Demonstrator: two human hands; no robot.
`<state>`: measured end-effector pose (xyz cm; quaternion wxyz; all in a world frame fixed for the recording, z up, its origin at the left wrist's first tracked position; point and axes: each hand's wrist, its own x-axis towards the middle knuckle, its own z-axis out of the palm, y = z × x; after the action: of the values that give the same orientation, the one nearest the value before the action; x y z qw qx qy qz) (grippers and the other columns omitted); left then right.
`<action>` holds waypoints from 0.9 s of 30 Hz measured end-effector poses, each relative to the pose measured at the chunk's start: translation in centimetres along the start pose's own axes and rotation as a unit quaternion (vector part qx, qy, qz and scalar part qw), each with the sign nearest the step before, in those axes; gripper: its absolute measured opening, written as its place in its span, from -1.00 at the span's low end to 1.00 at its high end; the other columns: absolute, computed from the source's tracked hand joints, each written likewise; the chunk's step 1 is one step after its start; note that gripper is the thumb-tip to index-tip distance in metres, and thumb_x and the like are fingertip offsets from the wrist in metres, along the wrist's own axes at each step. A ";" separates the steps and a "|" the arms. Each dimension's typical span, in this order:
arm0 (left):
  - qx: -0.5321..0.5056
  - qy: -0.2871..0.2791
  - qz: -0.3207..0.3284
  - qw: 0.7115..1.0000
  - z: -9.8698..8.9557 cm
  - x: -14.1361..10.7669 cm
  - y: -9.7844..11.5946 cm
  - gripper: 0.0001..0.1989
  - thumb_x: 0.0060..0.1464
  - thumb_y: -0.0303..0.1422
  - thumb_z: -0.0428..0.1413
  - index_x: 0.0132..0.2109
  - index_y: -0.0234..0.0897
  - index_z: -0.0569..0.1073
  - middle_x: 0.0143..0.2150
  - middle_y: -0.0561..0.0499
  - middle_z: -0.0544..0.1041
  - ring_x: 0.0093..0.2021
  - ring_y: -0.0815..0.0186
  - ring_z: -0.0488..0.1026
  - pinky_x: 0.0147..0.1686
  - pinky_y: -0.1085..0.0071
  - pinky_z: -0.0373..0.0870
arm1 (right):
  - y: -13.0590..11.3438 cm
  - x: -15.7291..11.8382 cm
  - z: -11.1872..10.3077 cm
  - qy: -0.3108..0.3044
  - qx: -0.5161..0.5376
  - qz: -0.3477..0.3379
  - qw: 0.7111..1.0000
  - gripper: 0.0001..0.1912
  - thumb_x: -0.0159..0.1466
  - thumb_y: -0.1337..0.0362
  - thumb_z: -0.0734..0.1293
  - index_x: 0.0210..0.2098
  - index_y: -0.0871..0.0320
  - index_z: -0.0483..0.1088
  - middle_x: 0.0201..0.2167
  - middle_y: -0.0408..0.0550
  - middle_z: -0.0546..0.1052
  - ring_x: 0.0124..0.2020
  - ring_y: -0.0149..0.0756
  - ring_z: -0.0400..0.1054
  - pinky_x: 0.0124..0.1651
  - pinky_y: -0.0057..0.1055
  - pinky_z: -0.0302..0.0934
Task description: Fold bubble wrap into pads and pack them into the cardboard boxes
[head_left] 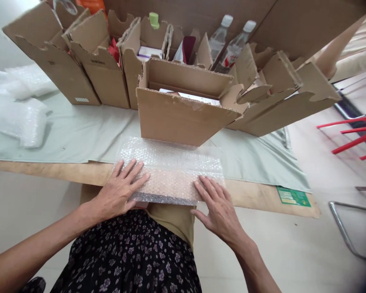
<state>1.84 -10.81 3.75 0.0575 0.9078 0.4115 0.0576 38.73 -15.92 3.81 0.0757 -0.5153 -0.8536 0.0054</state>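
Note:
A sheet of bubble wrap [170, 167] lies flat at the table's front edge, its near side reaching past the edge over my lap. My left hand [120, 189] rests on its left end with the fingers spread. On its right end lies my right hand [216, 203], fingers stretched out and thumb apart. Neither hand grips anything. Just behind the sheet stands an open cardboard box [183, 118] with white, flat items partly visible inside.
Behind stands a row of cardboard bins [91, 77], one with two clear bottles [221, 38]. More bubble wrap [27, 114] is heaped at left. A green card [293, 196] lies at the right edge. Beyond are a red stool [360, 132] and another person's arm [338, 49].

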 end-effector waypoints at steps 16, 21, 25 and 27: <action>-0.239 -0.089 -0.011 0.967 -6.7 -3.2 -3.5 -0.64 0.38 -0.22 0.01 0.21 0.11 0.56 0.24 0.05 0.60 0.23 0.15 0.55 0.27 0.15 0.47 | 2.2 -1.3 -4.4 0.035 0.294 0.076 0.952 -0.81 0.43 0.20 0.32 -0.19 0.05 0.59 -0.05 0.00 0.69 -0.01 -0.17 0.61 0.05 -0.18 0.53; -0.306 -0.083 -0.129 0.939 -7.4 -1.8 -4.8 -0.71 0.25 -0.11 0.08 -0.19 -0.09 0.65 -0.13 0.00 0.71 -0.15 0.15 0.64 -0.15 0.33 0.58 | 2.9 0.1 -4.3 0.066 0.394 0.227 0.888 -0.66 0.28 -0.05 0.43 -0.37 0.11 0.54 -0.34 0.03 0.67 -0.27 -0.13 0.60 -0.19 -0.27 0.52; -0.321 -0.065 -0.248 0.912 -7.0 -0.1 -5.3 -0.63 0.13 0.02 0.09 -0.31 -0.15 0.59 -0.33 0.02 0.66 -0.31 0.17 0.57 -0.34 0.38 0.46 | 3.1 1.5 -2.8 0.104 0.374 0.346 0.854 -0.62 0.16 -0.06 0.48 -0.31 0.14 0.53 -0.41 -0.04 0.62 -0.42 -0.25 0.48 -0.36 -0.36 0.40; -0.309 -0.047 -0.284 0.907 -6.3 0.4 -5.5 -0.62 0.11 0.02 0.06 -0.30 -0.16 0.57 -0.34 0.02 0.64 -0.30 0.17 0.55 -0.32 0.36 0.43 | 3.1 1.8 -2.1 0.116 0.368 0.371 0.844 -0.57 0.15 -0.05 0.48 -0.18 0.16 0.53 -0.41 -0.06 0.60 -0.43 -0.27 0.46 -0.37 -0.36 0.38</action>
<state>-2.89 -6.59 9.15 0.3679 0.6910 0.6105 0.1203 40.92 -13.01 5.81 0.3511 -0.7247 -0.5188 0.2870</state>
